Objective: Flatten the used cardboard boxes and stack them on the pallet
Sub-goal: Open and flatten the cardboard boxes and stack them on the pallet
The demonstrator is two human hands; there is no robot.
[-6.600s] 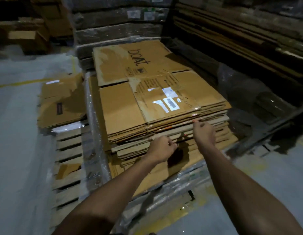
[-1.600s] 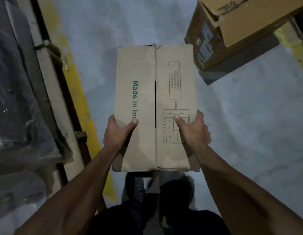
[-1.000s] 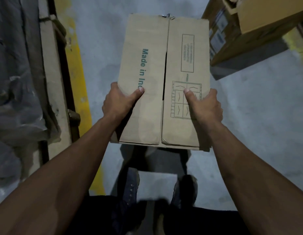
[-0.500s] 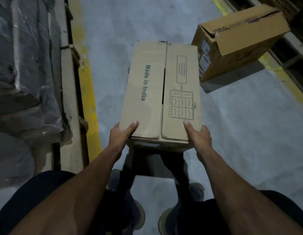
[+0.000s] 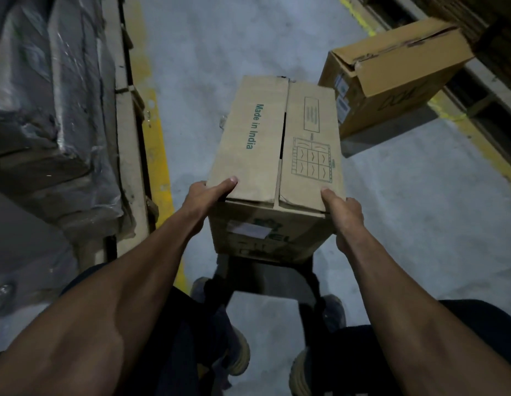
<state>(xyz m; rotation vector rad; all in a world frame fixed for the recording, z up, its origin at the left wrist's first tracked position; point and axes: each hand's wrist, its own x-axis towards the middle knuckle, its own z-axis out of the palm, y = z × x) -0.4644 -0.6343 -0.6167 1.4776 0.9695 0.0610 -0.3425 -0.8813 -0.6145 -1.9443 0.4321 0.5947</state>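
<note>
Since half a second ago the cardboard box (image 5: 272,155) has tipped a little, so its near end face with a pale label now shows below the top flaps. I hold it in the air in front of me, above my shoes (image 5: 237,350), still unflattened, its two top flaps closed with a dark seam between them and "Made in India" printed on the left flap. My left hand (image 5: 204,197) grips the near left corner, thumb lying flat on the top flap, the other fingers hidden round the side. My right hand (image 5: 344,214) grips the near right corner in the same way, thumb on top. A second box (image 5: 391,72) stands on the grey floor (image 5: 420,210) beyond, to the right, its top flaps partly open. To my left, plastic-wrapped goods (image 5: 48,110) sit beside a yellow floor line (image 5: 158,155).
</note>
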